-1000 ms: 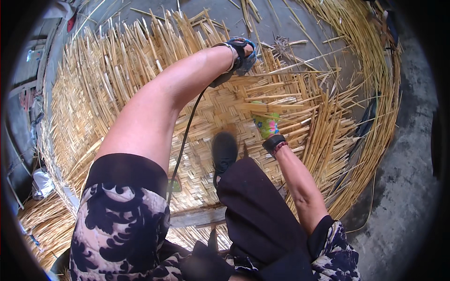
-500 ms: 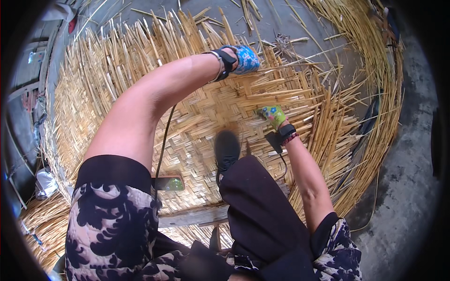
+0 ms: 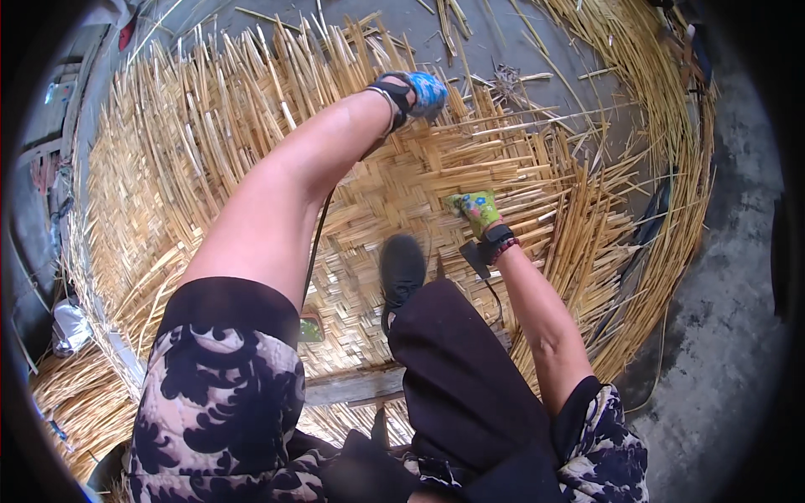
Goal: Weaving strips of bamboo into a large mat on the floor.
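A large woven reed mat [image 3: 352,243] with a herringbone pattern spreads beneath me. My left hand [image 3: 428,95], in a blue flowered glove, is curled over the loose strip ends near the mat's far edge. Its fingertips are hidden and slightly blurred, so what they hold is unclear. Nearer to me and to the right, my right hand [image 3: 476,210] wears a green flowered glove. It is low on the weave with bent fingers, where unwoven reed strips [image 3: 511,172] fan out to the right. Whatever lies in those fingers cannot be made out.
My black shoe [image 3: 402,268] rests on the mat. A phone-like device [image 3: 311,328] lies partly hidden beside my left sleeve. Long loose reeds [image 3: 671,168] are heaped along the right, with grey floor [image 3: 721,285] beyond. A board [image 3: 356,387] crosses near me.
My left hand has shifted a little left and farther away. The right hand has moved slightly left. My left upper arm has swung right, covering more of the phone-like device.
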